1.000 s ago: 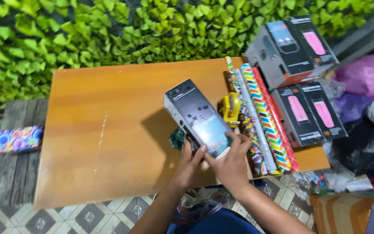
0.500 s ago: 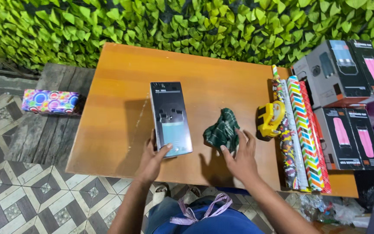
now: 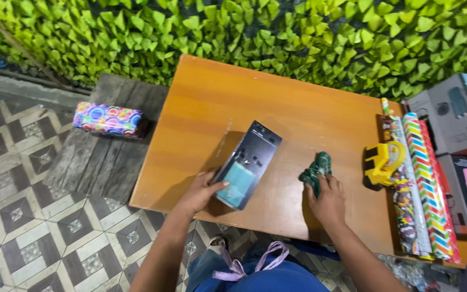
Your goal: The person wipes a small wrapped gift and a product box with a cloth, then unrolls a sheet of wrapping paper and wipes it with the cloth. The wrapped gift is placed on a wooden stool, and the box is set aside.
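My left hand [image 3: 201,191] grips the near end of a long black box [image 3: 247,163] with a teal picture on it. The box is tilted and lifted off the orange wooden table [image 3: 233,103]. My right hand [image 3: 328,200] presses on a crumpled dark green cloth [image 3: 315,169] lying on the table to the right of the box.
A yellow tape dispenser [image 3: 382,163] and several rolls of patterned wrapping paper [image 3: 425,184] lie at the table's right end. Grey and black product boxes [image 3: 460,116] stand beyond them. A colourfully wrapped parcel [image 3: 107,118] rests on a wooden bench at the left. A leafy green wall runs behind.
The black box went from both hands to my left hand alone and moved left, now tilted. My right hand went to the green cloth and closed over it. The view shifted left.
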